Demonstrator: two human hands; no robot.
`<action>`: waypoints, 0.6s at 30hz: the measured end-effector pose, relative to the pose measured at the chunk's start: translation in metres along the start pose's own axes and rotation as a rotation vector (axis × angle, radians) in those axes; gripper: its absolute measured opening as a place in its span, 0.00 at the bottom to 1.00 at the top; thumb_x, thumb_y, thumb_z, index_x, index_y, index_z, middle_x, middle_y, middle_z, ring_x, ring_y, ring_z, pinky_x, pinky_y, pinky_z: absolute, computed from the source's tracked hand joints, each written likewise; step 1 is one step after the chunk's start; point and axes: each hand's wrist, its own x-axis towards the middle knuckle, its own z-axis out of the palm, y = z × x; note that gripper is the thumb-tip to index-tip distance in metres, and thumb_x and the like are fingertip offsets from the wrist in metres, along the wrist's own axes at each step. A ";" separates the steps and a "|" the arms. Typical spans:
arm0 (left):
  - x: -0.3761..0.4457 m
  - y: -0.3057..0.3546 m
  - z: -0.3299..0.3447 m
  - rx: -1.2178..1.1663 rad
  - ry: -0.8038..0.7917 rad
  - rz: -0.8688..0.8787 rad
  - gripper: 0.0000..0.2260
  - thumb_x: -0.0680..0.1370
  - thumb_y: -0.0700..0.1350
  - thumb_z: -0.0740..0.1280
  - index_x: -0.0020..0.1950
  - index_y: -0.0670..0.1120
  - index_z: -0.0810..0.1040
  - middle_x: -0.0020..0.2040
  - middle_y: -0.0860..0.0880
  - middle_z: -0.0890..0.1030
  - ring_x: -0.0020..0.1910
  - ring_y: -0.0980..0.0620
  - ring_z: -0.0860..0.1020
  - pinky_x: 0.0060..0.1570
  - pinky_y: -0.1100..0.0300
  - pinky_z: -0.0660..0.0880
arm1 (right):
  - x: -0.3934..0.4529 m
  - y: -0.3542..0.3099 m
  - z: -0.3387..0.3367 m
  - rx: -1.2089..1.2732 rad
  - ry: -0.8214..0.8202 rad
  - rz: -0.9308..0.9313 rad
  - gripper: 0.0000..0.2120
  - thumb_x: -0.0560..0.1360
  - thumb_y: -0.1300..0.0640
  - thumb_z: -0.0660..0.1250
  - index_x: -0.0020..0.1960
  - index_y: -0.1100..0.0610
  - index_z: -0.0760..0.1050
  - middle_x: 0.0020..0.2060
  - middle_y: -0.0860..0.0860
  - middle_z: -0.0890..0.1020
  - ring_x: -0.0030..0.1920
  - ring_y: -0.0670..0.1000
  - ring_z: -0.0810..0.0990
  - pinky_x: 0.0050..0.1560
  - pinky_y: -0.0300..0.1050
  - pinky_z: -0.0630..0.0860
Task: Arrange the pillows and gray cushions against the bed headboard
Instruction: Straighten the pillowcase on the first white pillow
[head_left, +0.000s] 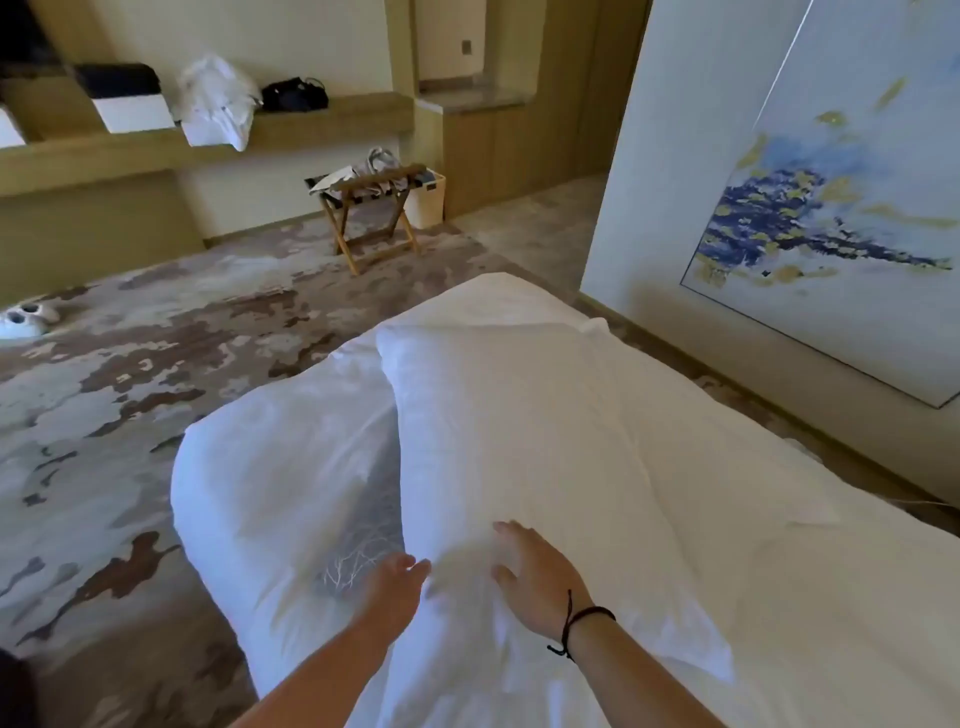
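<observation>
Lengthwise, pillow (519, 441) points away; right hand (530, 577) flat, left hand (395, 587) seemingly released.

**Hotel room, daylit**

The floor (156, 374) is covered by a mottled grey-brown carpet. A wooden luggage rack (371, 218) is set near the cream wall (291, 47), beneath a long wooden shelf (322, 122). A blue-and-gold painting (831, 223) is hung at right.

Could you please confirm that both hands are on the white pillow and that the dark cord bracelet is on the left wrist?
Not quite: the head view shows the dark cord bracelet on the right wrist. Both the left hand and the right hand are on the white pillow.
</observation>
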 end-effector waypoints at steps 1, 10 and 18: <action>0.017 0.001 0.003 -0.027 -0.009 -0.002 0.17 0.78 0.45 0.68 0.60 0.33 0.76 0.48 0.36 0.82 0.47 0.39 0.81 0.51 0.52 0.78 | 0.011 -0.002 0.002 -0.022 0.007 -0.001 0.26 0.80 0.50 0.58 0.76 0.47 0.57 0.76 0.46 0.61 0.75 0.48 0.59 0.73 0.46 0.58; 0.138 0.024 0.020 -0.191 -0.070 -0.113 0.30 0.69 0.66 0.70 0.54 0.40 0.75 0.53 0.42 0.81 0.52 0.42 0.80 0.57 0.48 0.76 | 0.111 -0.008 0.024 -0.296 -0.016 0.083 0.29 0.79 0.46 0.58 0.76 0.44 0.52 0.78 0.46 0.50 0.77 0.51 0.50 0.73 0.55 0.53; 0.181 0.022 0.031 -0.119 -0.079 -0.091 0.15 0.75 0.56 0.71 0.47 0.44 0.80 0.45 0.44 0.83 0.44 0.45 0.81 0.41 0.56 0.74 | 0.141 0.009 0.048 -0.295 0.045 0.181 0.31 0.76 0.40 0.56 0.76 0.41 0.49 0.79 0.46 0.46 0.78 0.50 0.44 0.76 0.56 0.44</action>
